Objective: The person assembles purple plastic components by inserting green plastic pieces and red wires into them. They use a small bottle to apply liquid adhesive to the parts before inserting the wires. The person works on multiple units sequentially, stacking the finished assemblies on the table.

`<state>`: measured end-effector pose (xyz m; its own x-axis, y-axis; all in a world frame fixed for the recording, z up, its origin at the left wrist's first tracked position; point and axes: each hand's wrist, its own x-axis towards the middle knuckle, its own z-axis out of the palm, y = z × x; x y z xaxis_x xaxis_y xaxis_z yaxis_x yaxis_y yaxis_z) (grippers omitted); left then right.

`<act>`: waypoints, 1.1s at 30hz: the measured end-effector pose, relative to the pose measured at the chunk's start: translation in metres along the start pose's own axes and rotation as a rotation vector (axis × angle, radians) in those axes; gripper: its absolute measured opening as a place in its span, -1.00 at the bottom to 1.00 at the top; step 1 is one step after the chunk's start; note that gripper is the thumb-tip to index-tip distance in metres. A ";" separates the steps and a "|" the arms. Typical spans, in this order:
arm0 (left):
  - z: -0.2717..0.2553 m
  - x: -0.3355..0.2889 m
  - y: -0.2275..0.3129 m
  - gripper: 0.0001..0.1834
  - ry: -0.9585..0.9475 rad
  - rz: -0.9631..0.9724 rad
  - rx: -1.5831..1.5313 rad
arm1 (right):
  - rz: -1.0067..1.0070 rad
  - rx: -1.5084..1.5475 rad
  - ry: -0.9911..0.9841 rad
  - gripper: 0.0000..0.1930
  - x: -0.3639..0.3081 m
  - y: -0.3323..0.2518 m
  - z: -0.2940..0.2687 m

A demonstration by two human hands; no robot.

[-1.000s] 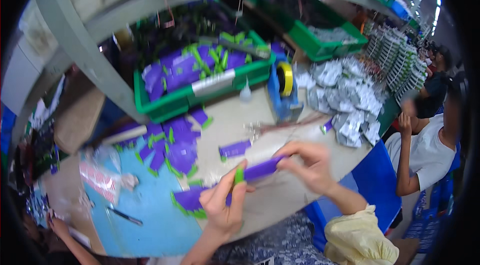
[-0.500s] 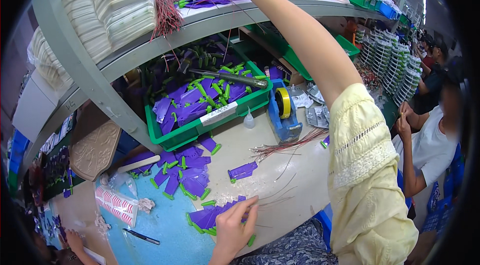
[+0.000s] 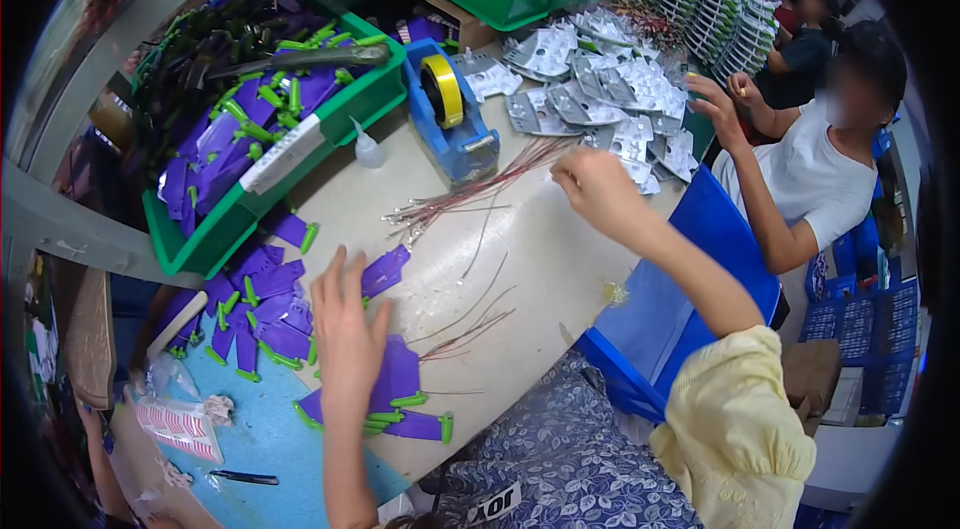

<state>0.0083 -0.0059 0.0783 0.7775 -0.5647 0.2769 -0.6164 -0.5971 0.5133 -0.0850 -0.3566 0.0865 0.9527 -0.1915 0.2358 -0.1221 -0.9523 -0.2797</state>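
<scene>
My left hand (image 3: 348,314) lies with its fingers apart over flat purple pieces with green ends. One purple piece (image 3: 385,271) is beside its fingertips, and a small group of purple pieces (image 3: 396,379) lies by the wrist with a few thin wires (image 3: 470,334) across it. My right hand (image 3: 605,194) is at the far ends of a bundle of red and dark wires (image 3: 500,184), its fingers bent together. What they hold, if anything, is hidden. More purple pieces (image 3: 285,314) are heaped left of my left hand.
A green bin (image 3: 290,164) full of purple pieces stands at the left, with a blue tape dispenser (image 3: 455,134) and small bottle (image 3: 368,149) beside it. Silvery metal plates (image 3: 585,94) are piled at the back. A blue chair (image 3: 660,299) and a co-worker (image 3: 800,159) are at the right.
My right hand has come down from the upper shelf to the wire bundle. My left hand has moved forward and left, off the lower purple group. The view has turned right.
</scene>
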 end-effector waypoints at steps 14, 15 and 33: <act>0.005 -0.015 -0.050 -0.54 -0.060 -0.407 -0.493 | -0.100 0.066 -0.173 -0.63 -0.024 0.001 0.036; 0.001 -0.021 -0.049 -0.55 -0.079 -0.546 -0.611 | -0.106 0.114 -0.217 -0.63 -0.022 0.002 0.034; -0.020 -0.067 0.052 -0.37 0.088 -0.406 -1.232 | -0.403 0.792 -0.192 -0.85 -0.001 -0.184 -0.016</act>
<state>-0.0732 0.0120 0.1029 0.9150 -0.4009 -0.0460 0.1466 0.2241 0.9635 -0.0676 -0.1851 0.1523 0.9205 0.2312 0.3149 0.3895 -0.4826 -0.7844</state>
